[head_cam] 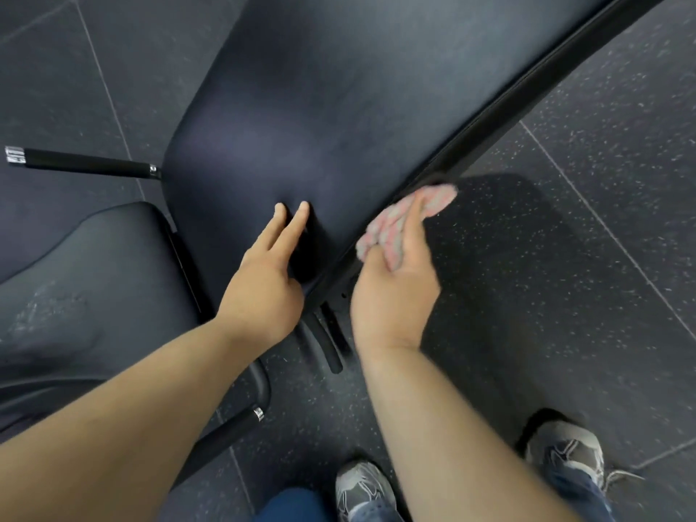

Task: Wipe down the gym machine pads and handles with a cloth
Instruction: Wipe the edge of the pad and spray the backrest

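A long dark back pad (pixel 320 107) of the gym machine runs from the centre to the upper right. My left hand (pixel 267 269) rests on its lower end with straight fingers pressing into the vinyl. My right hand (pixel 395 292) holds a pink and grey striped cloth (pixel 403 220) against the pad's right side edge (pixel 489 118). The thumb lies over the cloth, and the fingers are hidden under it. The right hand is blurred.
A dark seat pad (pixel 86 288) lies at the lower left. A black handle (pixel 83 163) with a chrome end sticks out left of the back pad; another (pixel 233 427) is below the seat. Speckled rubber floor tiles surround the machine. My two shoes (pixel 363 487) stand at the bottom.
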The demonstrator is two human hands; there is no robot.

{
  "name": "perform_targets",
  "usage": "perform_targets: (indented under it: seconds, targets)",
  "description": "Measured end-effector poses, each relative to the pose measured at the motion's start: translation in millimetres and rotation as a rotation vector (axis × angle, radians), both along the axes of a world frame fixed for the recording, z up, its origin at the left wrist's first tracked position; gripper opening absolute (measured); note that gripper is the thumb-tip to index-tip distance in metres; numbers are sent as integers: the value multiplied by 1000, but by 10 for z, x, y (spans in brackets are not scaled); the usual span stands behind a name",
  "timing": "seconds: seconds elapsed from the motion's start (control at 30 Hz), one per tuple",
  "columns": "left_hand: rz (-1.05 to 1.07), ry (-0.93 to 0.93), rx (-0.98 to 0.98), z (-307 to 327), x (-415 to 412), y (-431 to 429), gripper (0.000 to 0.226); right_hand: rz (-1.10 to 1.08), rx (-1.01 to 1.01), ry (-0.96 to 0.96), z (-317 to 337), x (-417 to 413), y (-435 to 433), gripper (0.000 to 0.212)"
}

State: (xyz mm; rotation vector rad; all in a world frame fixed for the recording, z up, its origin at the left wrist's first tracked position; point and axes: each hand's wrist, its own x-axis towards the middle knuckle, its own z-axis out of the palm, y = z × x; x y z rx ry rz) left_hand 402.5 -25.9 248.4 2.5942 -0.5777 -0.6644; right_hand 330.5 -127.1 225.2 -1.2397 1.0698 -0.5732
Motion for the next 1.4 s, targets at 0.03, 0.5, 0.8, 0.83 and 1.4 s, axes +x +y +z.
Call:
perform_targets:
  seconds: [0.03, 0.5, 0.8, 0.83, 1.4]
  targets:
    - [-3, -3, -14, -22, -10, 5, 98, 87, 26, 33, -65, -92, 170, 64]
    - [5, 79, -63, -187, 72, 633, 81, -52, 14, 87, -91, 66, 400, 68]
    - [88, 86, -191, -408, 21, 932, 84, 251, -72, 210, -210, -343, 483, 72]
    - [80, 87, -159, -410, 15, 972, 84, 190, -76, 202, -183, -321, 371, 74]
    - [127, 159, -45, -562, 29, 1330, 78, 92, 341, 2, -579, -320, 946, 82]
